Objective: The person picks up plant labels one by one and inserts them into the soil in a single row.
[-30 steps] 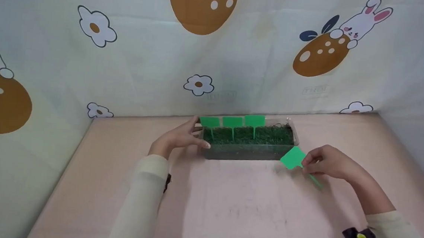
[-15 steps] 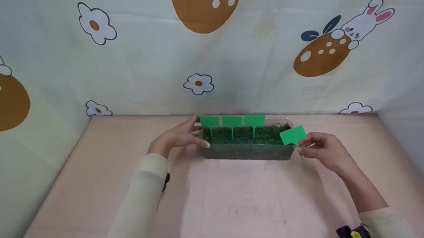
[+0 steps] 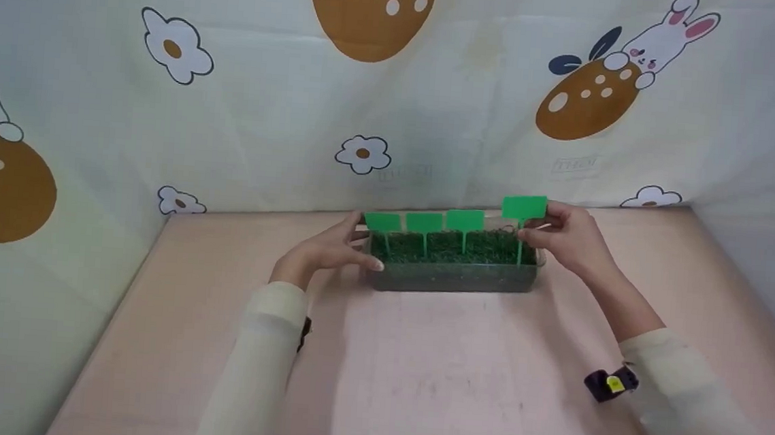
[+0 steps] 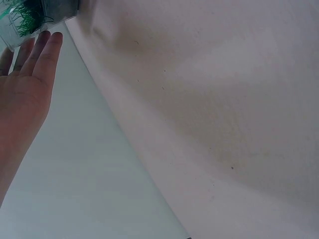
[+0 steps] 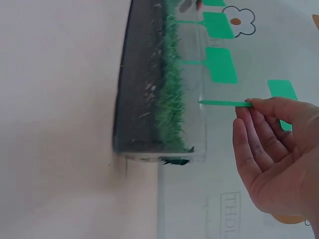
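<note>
A clear rectangular planter box (image 3: 455, 278), filled with dark soil and green grass (image 3: 494, 247), stands near the back wall. Three green T-shaped plant labels (image 3: 424, 222) stand upright in its left and middle parts. Thumb and fingers of my right hand (image 3: 573, 239) pinch another green plant label (image 3: 523, 206) by its stem, upright over the box's right end. In the right wrist view, the stem's pointed tip is at the box's rim level, above the grass. My left hand (image 3: 327, 251) rests against the box's left end, fingers straight, thumb at the front corner.
A pinkish tabletop (image 3: 431, 371) spreads out in front of the box, with small dark specks on it. Close behind rises a pale wall covering (image 3: 272, 114) printed with rabbits, flowers and brown eggs. Another pale wall panel borders the table at the left.
My right hand has moved up and left from beside the box to over its right end. The label it holds has turned from slanted to upright. My left hand has stayed put.
</note>
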`<control>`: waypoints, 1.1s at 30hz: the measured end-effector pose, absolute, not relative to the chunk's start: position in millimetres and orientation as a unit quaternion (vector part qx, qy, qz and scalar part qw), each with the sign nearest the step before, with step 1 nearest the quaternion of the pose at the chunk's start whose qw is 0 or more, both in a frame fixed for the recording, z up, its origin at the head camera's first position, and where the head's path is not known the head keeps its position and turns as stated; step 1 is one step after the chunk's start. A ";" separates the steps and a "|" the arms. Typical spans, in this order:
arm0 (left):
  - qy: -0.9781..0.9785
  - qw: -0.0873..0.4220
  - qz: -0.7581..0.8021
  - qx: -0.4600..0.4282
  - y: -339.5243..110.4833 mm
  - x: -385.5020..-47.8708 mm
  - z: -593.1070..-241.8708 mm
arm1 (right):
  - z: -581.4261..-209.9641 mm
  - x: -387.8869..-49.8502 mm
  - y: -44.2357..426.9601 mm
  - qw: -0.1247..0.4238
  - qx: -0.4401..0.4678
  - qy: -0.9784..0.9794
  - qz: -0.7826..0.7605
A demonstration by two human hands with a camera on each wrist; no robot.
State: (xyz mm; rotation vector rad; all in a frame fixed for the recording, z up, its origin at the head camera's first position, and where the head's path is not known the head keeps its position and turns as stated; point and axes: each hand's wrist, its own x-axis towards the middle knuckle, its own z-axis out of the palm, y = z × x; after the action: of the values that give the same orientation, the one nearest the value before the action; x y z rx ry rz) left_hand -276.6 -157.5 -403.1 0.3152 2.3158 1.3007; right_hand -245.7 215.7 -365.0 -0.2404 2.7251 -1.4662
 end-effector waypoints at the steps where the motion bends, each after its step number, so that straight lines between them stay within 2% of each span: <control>1: 0.842 0.230 0.474 0.117 -157.4 -276.5 -403.0 | -363.9 -247.6 214.1 0.020 -0.079 0.876 -0.476; 8: 0.837 0.229 0.482 0.124 -158.4 -275.1 -401.5 | -364.7 -258.4 203.8 0.024 -0.091 0.866 -0.491; 18: 0.835 0.232 0.483 0.125 -158.1 -275.5 -403.9 | -388.5 -274.5 197.8 0.000 -0.084 0.906 -0.414; 33: 0.834 0.230 0.485 0.124 -157.1 -274.9 -403.9 | -389.2 -277.1 191.8 0.003 -0.077 0.943 -0.324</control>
State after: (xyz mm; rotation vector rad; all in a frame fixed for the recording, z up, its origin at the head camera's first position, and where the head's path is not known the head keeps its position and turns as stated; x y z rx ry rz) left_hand -274.9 -157.1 -403.9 0.3417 2.2956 1.3343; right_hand -277.1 191.8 -389.2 -0.2411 2.9570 -1.0145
